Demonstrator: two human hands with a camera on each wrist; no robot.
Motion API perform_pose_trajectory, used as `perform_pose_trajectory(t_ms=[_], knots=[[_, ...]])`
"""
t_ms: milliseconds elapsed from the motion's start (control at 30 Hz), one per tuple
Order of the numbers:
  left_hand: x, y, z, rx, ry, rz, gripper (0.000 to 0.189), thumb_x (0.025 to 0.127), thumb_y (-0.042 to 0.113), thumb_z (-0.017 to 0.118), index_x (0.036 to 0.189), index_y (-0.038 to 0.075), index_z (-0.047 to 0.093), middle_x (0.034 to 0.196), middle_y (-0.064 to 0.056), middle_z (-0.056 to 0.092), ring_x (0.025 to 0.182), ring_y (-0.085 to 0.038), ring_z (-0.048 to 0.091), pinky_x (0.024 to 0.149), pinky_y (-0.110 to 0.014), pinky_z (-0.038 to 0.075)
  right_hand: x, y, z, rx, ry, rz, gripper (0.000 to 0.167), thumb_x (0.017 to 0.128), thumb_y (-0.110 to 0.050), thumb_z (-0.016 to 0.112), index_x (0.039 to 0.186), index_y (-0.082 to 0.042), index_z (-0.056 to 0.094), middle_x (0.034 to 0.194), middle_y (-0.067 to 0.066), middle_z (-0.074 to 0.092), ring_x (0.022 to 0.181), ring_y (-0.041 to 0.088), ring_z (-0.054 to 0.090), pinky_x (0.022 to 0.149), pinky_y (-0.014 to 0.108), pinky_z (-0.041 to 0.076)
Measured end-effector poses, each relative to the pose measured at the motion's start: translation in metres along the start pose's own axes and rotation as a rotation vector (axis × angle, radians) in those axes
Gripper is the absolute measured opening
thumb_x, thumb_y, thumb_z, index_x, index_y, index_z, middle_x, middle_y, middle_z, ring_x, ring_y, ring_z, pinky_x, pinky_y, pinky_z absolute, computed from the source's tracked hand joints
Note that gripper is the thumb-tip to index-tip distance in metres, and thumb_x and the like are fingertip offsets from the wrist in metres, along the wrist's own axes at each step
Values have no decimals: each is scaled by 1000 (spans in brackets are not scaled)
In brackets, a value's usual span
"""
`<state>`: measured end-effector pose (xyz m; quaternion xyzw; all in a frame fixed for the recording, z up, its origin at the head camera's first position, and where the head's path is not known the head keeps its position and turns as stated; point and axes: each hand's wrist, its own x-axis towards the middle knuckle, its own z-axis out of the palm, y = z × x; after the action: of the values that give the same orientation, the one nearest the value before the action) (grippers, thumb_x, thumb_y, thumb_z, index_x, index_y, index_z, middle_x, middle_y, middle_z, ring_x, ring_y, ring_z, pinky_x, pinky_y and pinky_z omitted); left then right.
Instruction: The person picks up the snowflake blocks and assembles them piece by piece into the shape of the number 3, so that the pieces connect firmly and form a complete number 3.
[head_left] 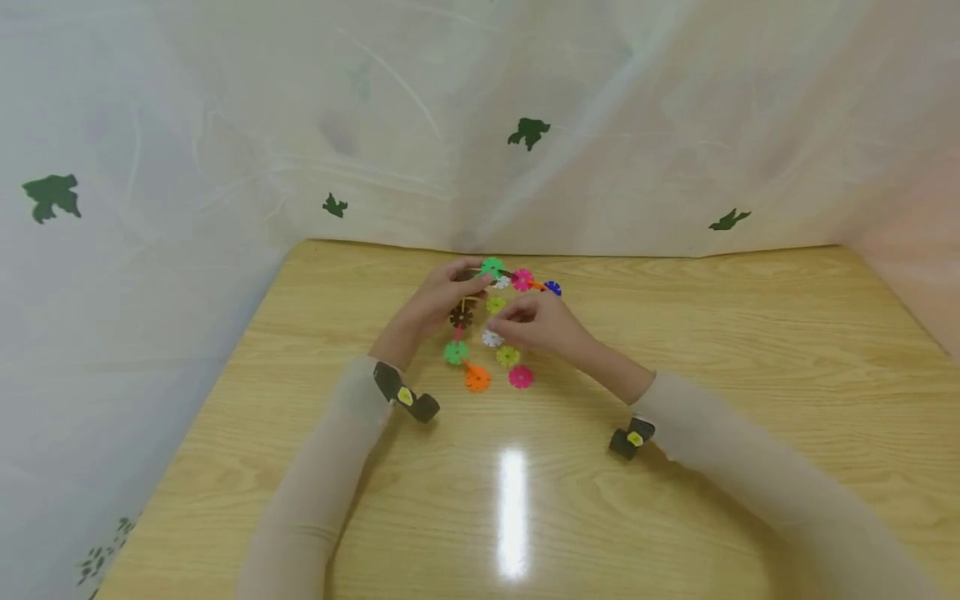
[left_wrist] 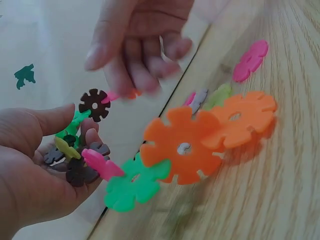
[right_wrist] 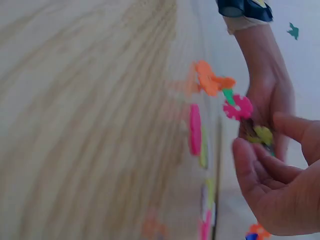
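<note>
My left hand (head_left: 447, 293) holds a chain of interlocked, notched plastic discs, its fingers and thumb around the middle. One end hangs toward me, with a dark brown disc (head_left: 461, 317), a green disc (head_left: 456, 352) and an orange disc (head_left: 477, 380). Beyond the thumb the chain runs on through another green disc (head_left: 492, 267) and a pink disc (head_left: 522, 280) to a blue disc (head_left: 552, 288). My right hand (head_left: 546, 323) hovers beside the chain, thumb and loosely bent fingers apart in the left wrist view. Nothing shows between them.
Loose discs lie on the wooden table (head_left: 600, 517) near the hands: a pink one (head_left: 521, 377), a yellow one (head_left: 507, 357) and a white one (head_left: 491, 338), with others farther back. A pale curtain (head_left: 420, 108) hangs behind the table's far edge.
</note>
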<state>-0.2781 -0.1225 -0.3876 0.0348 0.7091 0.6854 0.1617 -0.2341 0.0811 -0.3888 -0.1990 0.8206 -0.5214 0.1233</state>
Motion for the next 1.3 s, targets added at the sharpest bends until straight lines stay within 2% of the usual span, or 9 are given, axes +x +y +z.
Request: perform_pose_trajectory(t_ms=[100, 200, 433, 633, 867, 1067, 1300], knots=[[1, -1, 2, -32, 6, 6, 41, 103, 16, 60, 142, 3, 52, 112, -8, 62, 84, -14, 63, 73, -23, 54, 6, -2, 15, 13, -111, 57, 33, 94, -26, 75, 113, 1, 74, 94, 17, 78, 75, 23, 73, 61, 31, 61], [1, -2, 4, -57, 11, 6, 41, 104, 18, 59, 141, 3, 52, 106, -3, 62, 82, -14, 62, 69, -22, 53, 11, -5, 26, 57, -156, 102, 34, 95, -23, 74, 116, 4, 72, 92, 17, 77, 71, 21, 72, 63, 32, 62], [3, -4, 8, -114, 21, -1, 35, 104, 23, 61, 134, 6, 58, 102, 0, 64, 80, -11, 61, 67, -19, 55, 18, -8, 34, 111, -144, 192, 30, 95, -23, 74, 114, 0, 72, 94, 11, 73, 69, 16, 69, 61, 27, 59], [2, -3, 9, -126, 26, -10, 27, 103, 23, 61, 127, 10, 62, 104, 0, 67, 82, -12, 61, 67, -19, 55, 20, -6, 34, 182, -149, 244, 32, 94, -20, 74, 116, 2, 69, 94, 8, 71, 69, 16, 69, 59, 24, 56], [2, -2, 8, -132, 0, -3, 19, 103, 21, 61, 120, 13, 64, 102, 1, 66, 79, -11, 60, 64, -19, 53, 21, -6, 35, 224, -167, 249, 29, 93, -15, 75, 114, 3, 68, 89, 7, 71, 68, 16, 69, 59, 24, 56], [0, 0, 5, -120, -17, -6, 25, 103, 23, 62, 125, 11, 61, 98, 3, 67, 68, -10, 57, 59, -20, 47, 19, -5, 35, 225, -174, 225, 26, 92, -12, 76, 111, 2, 67, 80, 5, 73, 66, 16, 67, 61, 24, 56], [-1, 1, 3, -121, -38, -5, 22, 103, 21, 62, 123, 12, 63, 98, 4, 68, 73, -10, 59, 62, -19, 49, 18, 1, 32, 210, -140, 224, 34, 91, -13, 76, 119, 2, 66, 99, 10, 74, 73, 16, 64, 67, 23, 57]])
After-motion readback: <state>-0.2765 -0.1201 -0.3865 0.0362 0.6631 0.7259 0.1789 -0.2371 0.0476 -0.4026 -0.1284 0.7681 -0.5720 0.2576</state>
